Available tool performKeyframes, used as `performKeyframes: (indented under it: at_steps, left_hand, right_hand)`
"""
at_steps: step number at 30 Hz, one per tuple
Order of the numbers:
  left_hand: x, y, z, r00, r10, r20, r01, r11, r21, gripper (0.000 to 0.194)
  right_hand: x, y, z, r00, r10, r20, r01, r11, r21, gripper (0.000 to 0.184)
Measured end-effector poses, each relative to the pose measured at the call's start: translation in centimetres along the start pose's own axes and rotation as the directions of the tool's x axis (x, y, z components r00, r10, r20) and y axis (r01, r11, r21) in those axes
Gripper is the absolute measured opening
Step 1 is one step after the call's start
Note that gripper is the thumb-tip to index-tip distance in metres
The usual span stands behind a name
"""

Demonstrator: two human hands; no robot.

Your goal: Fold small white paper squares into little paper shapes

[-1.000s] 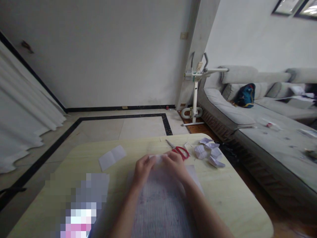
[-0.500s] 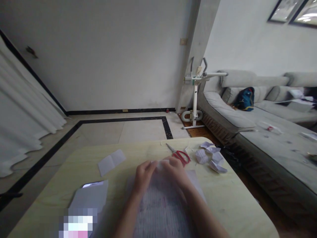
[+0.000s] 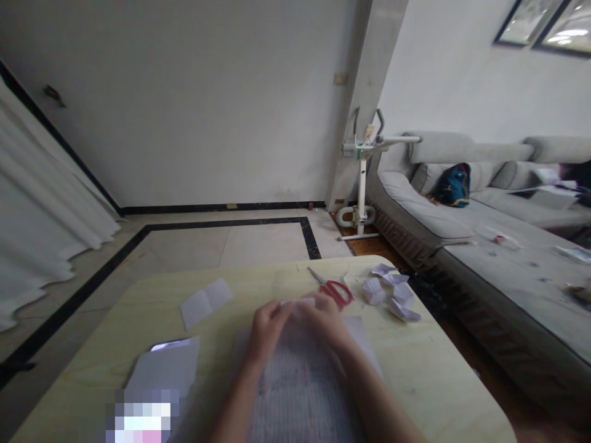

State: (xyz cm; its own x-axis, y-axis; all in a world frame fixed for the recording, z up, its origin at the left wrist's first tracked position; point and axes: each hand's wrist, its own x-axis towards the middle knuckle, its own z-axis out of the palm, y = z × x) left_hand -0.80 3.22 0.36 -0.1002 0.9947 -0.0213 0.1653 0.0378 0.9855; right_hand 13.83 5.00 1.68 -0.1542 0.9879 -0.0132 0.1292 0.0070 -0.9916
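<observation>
Both my hands meet over a large lined sheet of paper (image 3: 300, 394) at the near middle of the table. Between them is a small piece of white paper (image 3: 298, 303), its far edge showing above my fingers. My left hand (image 3: 266, 326) pinches its left side, thumb inward. On the right side my right hand (image 3: 325, 320) grips it, fingers curled. My hands hide most of this piece. Just beyond my right hand lie red-handled scissors (image 3: 336, 291), blades pointing away to the left.
Several folded paper pieces (image 3: 392, 292) lie at the table's far right corner. A creased paper (image 3: 205, 303) is at the far left, and a grey sheet (image 3: 168, 366) nearer, beside a pixelated patch. Beyond the table (image 3: 443, 369) stand a grey sofa (image 3: 521, 252) and a white exercise machine (image 3: 362, 184).
The view has shifted very slightly. My hands stay in nearly the same place, still holding the small paper.
</observation>
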Motion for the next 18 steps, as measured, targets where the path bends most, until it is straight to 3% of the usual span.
performKeyframes:
  at_steps: [7,12,18]
  left_hand:
    - [0.0,-0.6,0.1,0.999,0.051,-0.001,-0.051,0.998,-0.048,0.035]
    - [0.0,-0.2,-0.2,0.995,0.070,-0.066,-0.072,0.997,-0.024,0.036]
    - [0.0,0.0,-0.2,0.996,0.072,-0.057,-0.074,0.997,-0.038,0.034]
  right_hand:
    - [0.1,0.1,0.0,0.999,-0.029,-0.018,0.027,0.995,-0.091,0.019]
    - [0.1,0.6,0.0,1.000,-0.024,-0.006,0.024,1.000,-0.006,0.018]
    - [0.3,1.3,-0.2,0.999,-0.027,-0.023,0.027,0.999,-0.018,0.025]
